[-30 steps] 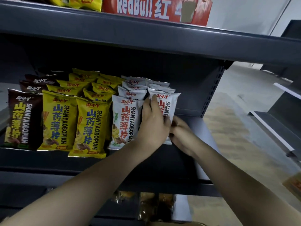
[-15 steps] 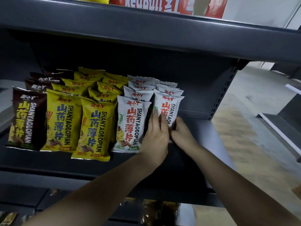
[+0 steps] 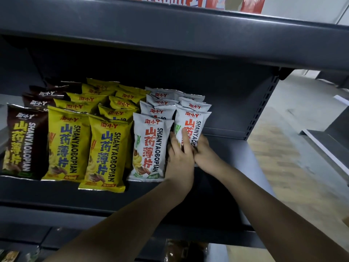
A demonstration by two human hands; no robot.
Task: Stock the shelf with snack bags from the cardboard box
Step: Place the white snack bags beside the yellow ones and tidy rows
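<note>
Dark grey metal shelf carries upright rows of snack bags: brown bags at the left end, yellow bags in the middle, white ones next, then bare deck out to the right edge. The white snack bag being placed stands at the front of the rightmost row, just beside the neighbouring white bag. Its base is hidden by the hands.

The left hand lies on the bag's face, fingers straight and pressing. The right hand cups the lower right side. Whether it pinches the bag cannot be told.

Step in hand, as judged: seating and squaring the bag.
- Press low, near the base, so the top does not tip backward.
- Use light pressure, since the contents are probably brittle.
- Bring the face level with the neighbouring white bag.
- Check that it stands unaided before letting go.

No cardboard box can be made out.
</note>
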